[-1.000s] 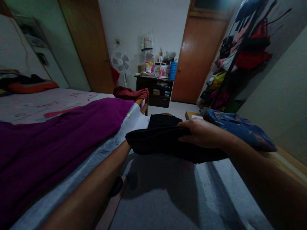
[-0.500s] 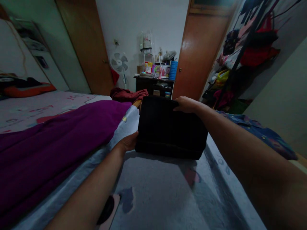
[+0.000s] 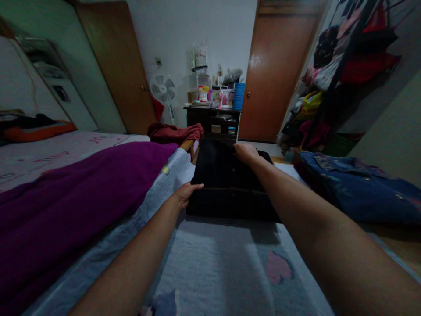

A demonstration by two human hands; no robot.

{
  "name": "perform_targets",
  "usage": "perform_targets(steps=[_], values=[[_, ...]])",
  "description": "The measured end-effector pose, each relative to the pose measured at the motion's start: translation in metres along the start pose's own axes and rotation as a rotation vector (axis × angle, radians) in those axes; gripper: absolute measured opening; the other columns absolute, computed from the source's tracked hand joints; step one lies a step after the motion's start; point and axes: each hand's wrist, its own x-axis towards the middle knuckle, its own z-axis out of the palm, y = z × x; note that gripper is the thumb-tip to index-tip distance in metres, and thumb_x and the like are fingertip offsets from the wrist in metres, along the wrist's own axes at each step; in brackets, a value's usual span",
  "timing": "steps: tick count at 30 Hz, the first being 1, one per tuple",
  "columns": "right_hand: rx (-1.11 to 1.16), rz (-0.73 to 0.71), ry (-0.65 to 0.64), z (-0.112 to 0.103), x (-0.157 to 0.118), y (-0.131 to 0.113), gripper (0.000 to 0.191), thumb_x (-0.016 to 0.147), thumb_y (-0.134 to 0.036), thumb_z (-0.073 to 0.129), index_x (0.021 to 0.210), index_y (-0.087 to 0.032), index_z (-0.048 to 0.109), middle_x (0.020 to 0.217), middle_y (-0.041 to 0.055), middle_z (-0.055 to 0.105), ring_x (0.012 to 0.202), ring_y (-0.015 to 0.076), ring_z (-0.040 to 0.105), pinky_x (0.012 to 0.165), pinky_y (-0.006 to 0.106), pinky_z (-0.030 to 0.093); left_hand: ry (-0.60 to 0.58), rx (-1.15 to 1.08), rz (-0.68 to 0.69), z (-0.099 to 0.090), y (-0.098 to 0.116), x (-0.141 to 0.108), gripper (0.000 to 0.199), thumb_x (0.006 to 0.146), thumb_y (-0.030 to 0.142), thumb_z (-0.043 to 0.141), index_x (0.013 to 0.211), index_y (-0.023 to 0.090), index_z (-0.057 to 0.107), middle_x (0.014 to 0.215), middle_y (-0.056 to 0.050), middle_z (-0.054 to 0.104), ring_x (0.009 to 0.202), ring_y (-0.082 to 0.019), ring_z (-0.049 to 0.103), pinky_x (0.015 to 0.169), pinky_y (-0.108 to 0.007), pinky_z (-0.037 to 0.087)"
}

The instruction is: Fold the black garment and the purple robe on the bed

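Note:
A black, box-shaped fabric item (image 3: 226, 204) lies on the pale patterned bedsheet (image 3: 223, 263) in front of me. Its top slopes up and away like a flap; whether it is a bag or a box, I cannot tell. My left hand (image 3: 188, 192) grips its left front corner, thumb over the top edge and fingers down the side. My right hand (image 3: 246, 152) is closed on the far upper edge, fingers partly hidden. My right forearm covers the item's right end.
A purple blanket (image 3: 85, 188) spreads along the left side. Folded denim (image 3: 362, 188) lies to the right. Dark red cloth (image 3: 176, 133) hangs over a wooden bed edge beyond. Farther back stand a white fan (image 3: 163, 89), a cluttered dark cabinet (image 3: 197, 118) and a wooden door (image 3: 279, 79).
The black item has tipped back from a more upright pose and now lies flatter. My left hand's thumb has come over its edge; my right hand has shifted left and lower.

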Motion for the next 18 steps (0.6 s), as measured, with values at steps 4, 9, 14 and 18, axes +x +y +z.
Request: perform_targets(steps=[4, 9, 14, 18], values=[[0.019, 0.001, -0.015, 0.03, 0.001, 0.0, 0.03, 0.093, -0.026, 0.043, 0.116, -0.017, 0.06, 0.115, 0.0152, 0.067, 0.106, 0.027, 0.062, 0.088, 0.036, 0.042, 0.035, 0.014, -0.02, 0.0, -0.008, 0.01, 0.039, 0.064, 0.018, 0.071, 0.102, 0.014, 0.061, 0.079, -0.005, 0.073, 0.067, -0.02, 0.069, 0.071, -0.034, 0.057], [0.033, 0.048, -0.027, 0.052, 0.002, 0.0, 0.03, 0.093, -0.025, 0.042, 0.116, -0.015, 0.058, 0.111, 0.0163, 0.067, 0.104, 0.0267, 0.061, 0.094, 0.042, 0.037, 0.032, 0.088, -0.078, 0.001, -0.008, 0.015, 0.036, 0.064, 0.023, 0.071, 0.098, 0.014, 0.062, 0.077, -0.005, 0.072, 0.07, -0.022, 0.069, 0.074, -0.035, 0.056], [0.02, 0.103, 0.177, 0.059, -0.014, -0.006, 0.053, 0.089, -0.024, 0.049, 0.14, -0.015, 0.036, 0.136, 0.0176, 0.051, 0.128, 0.0298, 0.042, 0.109, 0.055, 0.012, 0.071, 0.156, -0.049, 0.002, -0.005, 0.019, 0.04, 0.063, 0.024, 0.072, 0.1, 0.018, 0.061, 0.077, -0.004, 0.072, 0.074, -0.023, 0.069, 0.074, -0.036, 0.055], [0.09, 0.166, 0.121, 0.064, -0.044, -0.006, 0.049, 0.089, -0.037, 0.051, 0.135, -0.02, 0.045, 0.149, 0.0157, 0.036, 0.136, 0.0328, 0.028, 0.109, 0.059, 0.011, 0.185, 0.366, 0.057, 0.008, 0.001, 0.02, 0.045, 0.066, 0.027, 0.071, 0.108, 0.017, 0.059, 0.094, -0.009, 0.072, 0.092, -0.028, 0.068, 0.083, -0.039, 0.053]])
